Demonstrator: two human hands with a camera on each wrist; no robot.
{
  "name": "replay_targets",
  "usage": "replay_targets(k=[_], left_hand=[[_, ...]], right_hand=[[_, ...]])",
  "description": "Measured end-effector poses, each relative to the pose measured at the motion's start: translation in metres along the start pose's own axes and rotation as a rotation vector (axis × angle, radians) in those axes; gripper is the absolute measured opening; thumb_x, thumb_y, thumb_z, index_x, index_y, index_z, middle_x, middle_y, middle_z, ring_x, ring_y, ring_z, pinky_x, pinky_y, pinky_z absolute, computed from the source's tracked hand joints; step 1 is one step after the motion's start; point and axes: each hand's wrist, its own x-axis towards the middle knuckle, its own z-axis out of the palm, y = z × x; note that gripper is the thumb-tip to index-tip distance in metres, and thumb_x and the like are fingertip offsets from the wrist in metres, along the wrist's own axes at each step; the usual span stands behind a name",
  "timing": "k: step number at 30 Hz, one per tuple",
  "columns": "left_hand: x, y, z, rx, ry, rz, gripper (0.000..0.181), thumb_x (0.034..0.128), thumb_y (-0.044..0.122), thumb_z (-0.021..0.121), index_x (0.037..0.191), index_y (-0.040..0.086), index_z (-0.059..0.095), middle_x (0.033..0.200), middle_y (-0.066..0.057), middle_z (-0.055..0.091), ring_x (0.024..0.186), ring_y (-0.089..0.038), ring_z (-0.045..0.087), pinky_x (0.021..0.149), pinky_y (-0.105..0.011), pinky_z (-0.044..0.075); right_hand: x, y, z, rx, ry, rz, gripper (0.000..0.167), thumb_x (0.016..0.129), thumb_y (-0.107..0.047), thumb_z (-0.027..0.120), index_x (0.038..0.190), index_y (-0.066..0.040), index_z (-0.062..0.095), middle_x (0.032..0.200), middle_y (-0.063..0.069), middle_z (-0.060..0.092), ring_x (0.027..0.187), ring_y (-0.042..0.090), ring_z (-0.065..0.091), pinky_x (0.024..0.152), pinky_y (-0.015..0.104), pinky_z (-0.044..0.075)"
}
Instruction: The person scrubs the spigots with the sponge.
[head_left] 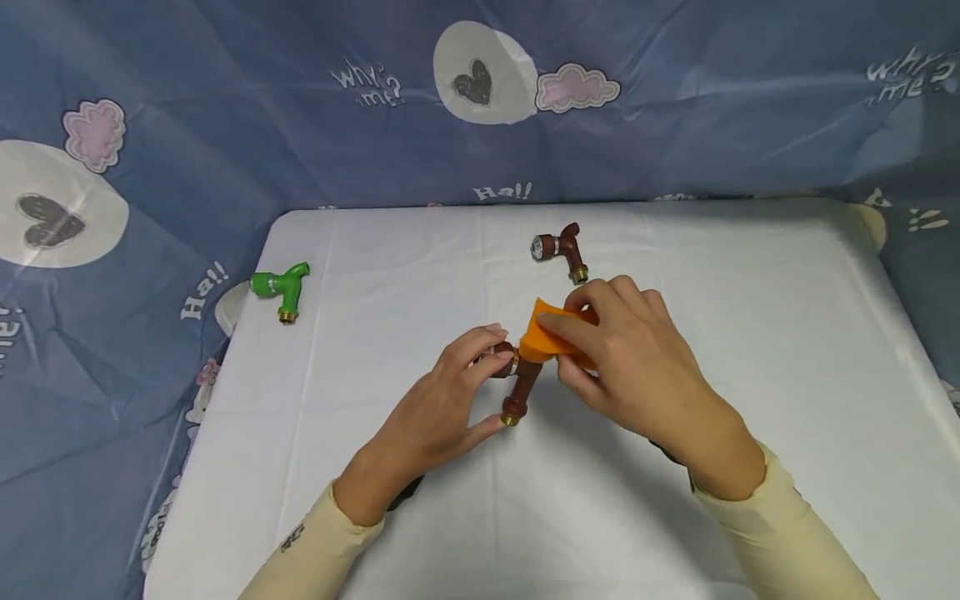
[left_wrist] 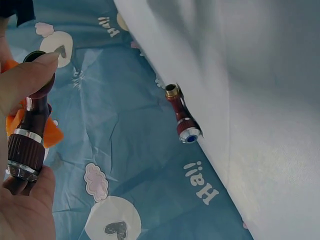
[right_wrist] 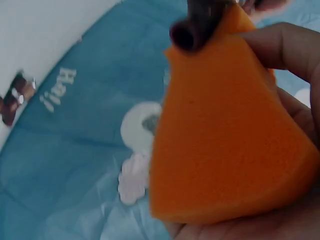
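Observation:
A dark red-brown faucet (head_left: 522, 387) with a brass threaded end is held by my left hand (head_left: 442, 400), thumb at the brass end and fingers around the ribbed knob. In the left wrist view the same faucet (left_wrist: 34, 117) shows its chrome-ringed knob between thumb and fingers. My right hand (head_left: 630, 358) pinches an orange sponge (head_left: 543, 337), folded against the faucet's spout side. Seen from the right wrist, the sponge (right_wrist: 220, 135) fills much of the view and touches the faucet near its dark spout opening (right_wrist: 184, 37).
A second red-brown faucet (head_left: 568, 250) with a clear-ended knob lies on the white table (head_left: 397, 275) beyond my right hand. A green faucet (head_left: 283, 287) lies near the table's left edge. Patterned blue cloth (head_left: 300, 100) hangs behind and at the sides.

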Motion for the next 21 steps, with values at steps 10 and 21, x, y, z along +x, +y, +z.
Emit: replay_targets(k=[10, 21], left_hand=[[-0.002, 0.000, 0.000, -0.134, 0.050, -0.083, 0.102, 0.0699, 0.009, 0.098, 0.147, -0.002, 0.032, 0.153, -0.021, 0.035, 0.140, -0.033, 0.044, 0.112, -0.036, 0.044], [-0.003, 0.006, 0.002, -0.760, 0.158, -0.255, 0.108, 0.0678, 0.006, 0.100, 0.153, -0.001, 0.034, 0.151, -0.020, 0.037, 0.115, -0.030, 0.058, 0.097, -0.040, 0.054]], right_hand=[[-0.018, 0.017, -0.009, 0.082, 0.082, 0.150, 0.042, 0.087, -0.017, 0.072, 0.128, -0.010, 0.074, 0.112, 0.013, 0.062, 0.096, 0.034, 0.051, 0.075, 0.044, 0.039], [-0.032, -0.019, 0.039, 0.307, 0.300, 0.001, 0.039, 0.104, -0.032, 0.058, 0.131, -0.007, 0.071, 0.120, 0.018, 0.061, 0.100, 0.031, 0.060, 0.081, 0.040, 0.054]])
